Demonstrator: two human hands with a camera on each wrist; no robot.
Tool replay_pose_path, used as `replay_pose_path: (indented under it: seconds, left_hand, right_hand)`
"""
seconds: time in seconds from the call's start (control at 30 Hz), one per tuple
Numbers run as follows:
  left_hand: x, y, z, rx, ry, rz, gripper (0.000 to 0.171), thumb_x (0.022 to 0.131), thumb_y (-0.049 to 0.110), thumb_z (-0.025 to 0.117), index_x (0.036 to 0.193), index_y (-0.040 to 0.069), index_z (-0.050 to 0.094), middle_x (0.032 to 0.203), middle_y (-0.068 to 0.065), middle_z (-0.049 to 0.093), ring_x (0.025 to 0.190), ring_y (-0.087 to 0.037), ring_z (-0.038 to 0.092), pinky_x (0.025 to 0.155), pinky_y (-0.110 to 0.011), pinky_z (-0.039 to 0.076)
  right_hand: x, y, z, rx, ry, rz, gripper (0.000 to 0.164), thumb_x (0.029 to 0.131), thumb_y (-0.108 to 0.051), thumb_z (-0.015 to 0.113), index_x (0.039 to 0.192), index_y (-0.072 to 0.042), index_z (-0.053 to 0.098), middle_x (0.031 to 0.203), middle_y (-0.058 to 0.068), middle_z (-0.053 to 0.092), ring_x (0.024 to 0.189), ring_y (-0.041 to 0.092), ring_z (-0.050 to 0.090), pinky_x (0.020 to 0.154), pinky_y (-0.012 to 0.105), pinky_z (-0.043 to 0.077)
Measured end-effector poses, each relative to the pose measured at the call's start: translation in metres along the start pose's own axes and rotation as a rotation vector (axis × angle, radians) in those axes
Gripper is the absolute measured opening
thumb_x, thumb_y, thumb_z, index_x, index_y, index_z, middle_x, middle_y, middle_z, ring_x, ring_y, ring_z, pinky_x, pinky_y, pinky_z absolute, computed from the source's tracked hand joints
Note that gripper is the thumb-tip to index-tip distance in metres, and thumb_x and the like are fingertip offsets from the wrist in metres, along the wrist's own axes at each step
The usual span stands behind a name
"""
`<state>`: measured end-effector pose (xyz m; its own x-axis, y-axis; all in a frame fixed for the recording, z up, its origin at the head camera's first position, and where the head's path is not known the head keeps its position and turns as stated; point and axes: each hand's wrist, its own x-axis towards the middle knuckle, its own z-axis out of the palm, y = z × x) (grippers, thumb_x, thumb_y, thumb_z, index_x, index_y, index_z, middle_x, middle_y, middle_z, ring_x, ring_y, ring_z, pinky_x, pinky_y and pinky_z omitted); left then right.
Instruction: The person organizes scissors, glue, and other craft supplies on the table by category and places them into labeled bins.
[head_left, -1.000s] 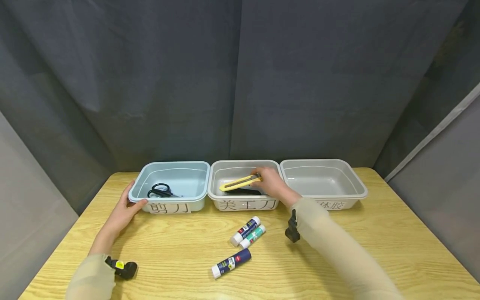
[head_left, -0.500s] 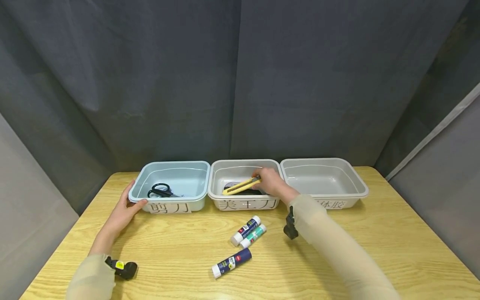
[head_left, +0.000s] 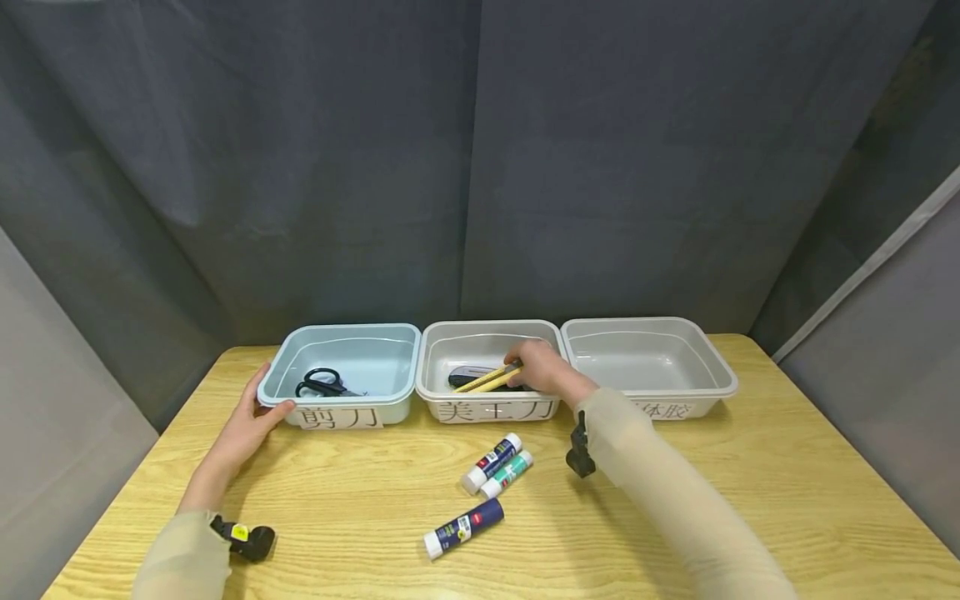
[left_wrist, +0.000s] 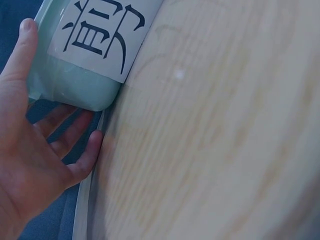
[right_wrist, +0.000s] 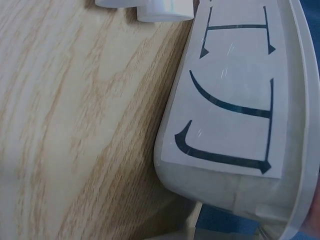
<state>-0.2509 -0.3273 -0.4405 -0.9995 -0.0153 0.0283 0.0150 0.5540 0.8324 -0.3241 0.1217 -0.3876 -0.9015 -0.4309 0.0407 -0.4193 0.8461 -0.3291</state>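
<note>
My right hand (head_left: 538,365) is inside the middle grey bin (head_left: 491,326) and pinches a yellow utility knife (head_left: 487,381) by one end. The knife slants down to the left, over a dark-handled utility knife (head_left: 468,373) lying in the bin. Only a sliver of that hand shows in the right wrist view, behind the bin's rim. My left hand (head_left: 243,423) rests against the near left corner of the light blue bin (head_left: 352,327), thumb on the rim, the other fingers spread along its side (left_wrist: 75,90). Inside that bin lie black-handled scissors (head_left: 322,383).
A second grey bin (head_left: 648,390) stands at the right end of the row. Two glue sticks, one dark blue (head_left: 491,462) and one green (head_left: 507,475), lie side by side on the wooden table (head_left: 337,508). Another blue glue stick (head_left: 463,528) lies nearer the front.
My right hand has lowered the yellow utility knife deeper into the middle bin, uncovering more of the dark knife behind it. The left hand has stayed on the blue bin.
</note>
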Motion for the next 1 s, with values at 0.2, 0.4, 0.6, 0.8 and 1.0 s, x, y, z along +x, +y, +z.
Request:
replay_pose_path:
  seconds: [0.2, 0.4, 0.6, 0.8, 1.0]
  left_hand:
    - [0.0001, 0.0009, 0.0008, -0.007, -0.003, 0.020, 0.087, 0.088, 0.042, 0.055, 0.147, 0.022, -0.006, 0.152, -0.018, 0.001, 0.135, -0.044, 0.009, 0.102, -0.065, 0.011]
    - [-0.0001, 0.0013, 0.0027, -0.018, 0.000, 0.026, 0.087, 0.088, 0.041, 0.056, 0.147, 0.022, -0.006, 0.152, -0.018, 0.002, 0.135, -0.044, 0.010, 0.102, -0.066, 0.011]
    - [-0.0002, 0.0007, 0.0036, -0.019, -0.002, 0.031, 0.087, 0.088, 0.040, 0.056, 0.147, 0.025, -0.006, 0.152, -0.018, 0.003, 0.135, -0.044, 0.010, 0.102, -0.065, 0.012]
    - [0.0005, 0.0014, 0.0037, -0.017, -0.004, 0.028, 0.086, 0.088, 0.040, 0.055, 0.147, 0.025, -0.007, 0.152, -0.018, 0.002, 0.135, -0.043, 0.010, 0.102, -0.065, 0.012]
    - [0.0012, 0.0017, 0.0035, -0.008, -0.004, 0.016, 0.086, 0.088, 0.042, 0.055, 0.146, 0.026, -0.007, 0.152, -0.017, 0.002, 0.135, -0.043, 0.010, 0.102, -0.066, 0.011]
  right_hand:
    - [0.0003, 0.0006, -0.0002, 0.009, -0.051, 0.019, 0.032, 0.077, -0.016, 0.072, 0.105, -0.003, 0.066, 0.099, 0.010, 0.067, 0.095, 0.025, 0.059, 0.089, 0.037, 0.044]
    - [0.0013, 0.0033, 0.0012, 0.015, -0.089, 0.044, 0.031, 0.077, -0.019, 0.072, 0.104, -0.005, 0.067, 0.101, 0.009, 0.067, 0.095, 0.024, 0.058, 0.088, 0.036, 0.044]
    - [0.0014, 0.0053, 0.0009, -0.002, -0.095, 0.033, 0.032, 0.073, -0.020, 0.074, 0.102, -0.006, 0.068, 0.098, 0.008, 0.068, 0.093, 0.024, 0.059, 0.087, 0.036, 0.044]
    - [0.0023, 0.0057, -0.0008, -0.015, -0.111, 0.042, 0.031, 0.074, -0.019, 0.074, 0.101, -0.007, 0.068, 0.092, 0.008, 0.068, 0.088, 0.022, 0.059, 0.083, 0.034, 0.046]
    - [0.0028, 0.0051, -0.0018, -0.031, -0.122, 0.077, 0.027, 0.073, -0.017, 0.073, 0.098, -0.008, 0.069, 0.091, 0.008, 0.067, 0.088, 0.023, 0.058, 0.082, 0.034, 0.046]
